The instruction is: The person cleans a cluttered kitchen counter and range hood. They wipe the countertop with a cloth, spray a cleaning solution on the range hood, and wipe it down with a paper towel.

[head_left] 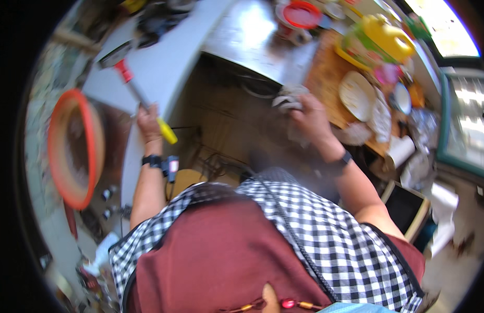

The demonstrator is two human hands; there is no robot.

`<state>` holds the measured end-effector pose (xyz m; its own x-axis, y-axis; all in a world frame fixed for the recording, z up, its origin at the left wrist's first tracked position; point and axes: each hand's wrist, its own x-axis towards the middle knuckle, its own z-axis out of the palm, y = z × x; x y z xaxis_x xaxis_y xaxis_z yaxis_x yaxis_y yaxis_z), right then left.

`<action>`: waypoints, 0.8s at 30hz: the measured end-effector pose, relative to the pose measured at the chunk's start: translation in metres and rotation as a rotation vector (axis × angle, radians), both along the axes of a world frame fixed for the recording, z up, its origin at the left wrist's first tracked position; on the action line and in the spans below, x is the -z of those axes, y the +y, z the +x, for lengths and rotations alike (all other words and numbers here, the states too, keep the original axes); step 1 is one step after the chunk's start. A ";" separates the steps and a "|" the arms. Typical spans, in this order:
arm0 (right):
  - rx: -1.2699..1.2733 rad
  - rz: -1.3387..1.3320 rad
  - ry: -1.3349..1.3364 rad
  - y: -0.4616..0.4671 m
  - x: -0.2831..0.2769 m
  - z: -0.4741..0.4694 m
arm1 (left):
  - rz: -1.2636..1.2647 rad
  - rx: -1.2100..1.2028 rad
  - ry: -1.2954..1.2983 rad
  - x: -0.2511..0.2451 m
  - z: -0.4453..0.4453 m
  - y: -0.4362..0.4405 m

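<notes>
My left hand (149,123) is closed around the shaft of a long-handled scraper (138,94) with a red collar and a yellow grip end; its wide dark head points up and away, over a white countertop (163,51). In my right hand (314,117) is a crumpled grey-white cloth (291,96), held at the near corner of a shiny metal surface (246,51). The scraper and the cloth are well apart, with a dark gap between the two surfaces.
An orange-rimmed basin (89,148) stands tilted at the left. On the wooden board (324,66) at right are a yellow jug (383,39) and a whitish plate (356,96). A red-rimmed container (302,15) stands at the back. Cables hang below, near my body.
</notes>
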<state>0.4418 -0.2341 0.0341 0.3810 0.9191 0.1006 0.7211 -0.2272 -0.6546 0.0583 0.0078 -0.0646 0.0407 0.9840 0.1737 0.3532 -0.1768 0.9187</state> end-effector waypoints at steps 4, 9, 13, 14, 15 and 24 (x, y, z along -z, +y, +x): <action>0.047 0.193 -0.363 0.057 0.009 0.008 | -0.011 -0.067 0.119 -0.001 0.001 -0.004; -0.017 -0.003 -0.588 0.134 0.057 -0.028 | -0.038 -0.112 -0.026 -0.012 0.006 -0.011; -0.275 0.205 -0.509 0.208 0.071 -0.046 | -0.054 -0.126 0.076 -0.022 0.010 -0.017; -0.327 0.244 -0.448 0.235 0.069 -0.056 | -0.063 -0.135 0.073 -0.025 0.011 -0.017; -0.336 0.144 -0.177 0.262 0.062 -0.060 | -0.071 -0.154 0.072 -0.026 0.013 -0.020; -0.851 0.468 -0.444 0.315 0.063 -0.194 | -0.008 -0.106 0.149 -0.048 0.017 -0.032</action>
<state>0.2476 0.0804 -0.0287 -0.5258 0.6991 0.4845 0.7193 0.6695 -0.1855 0.0757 -0.0238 -0.0169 -0.0386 0.9854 0.1659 0.5014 -0.1246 0.8562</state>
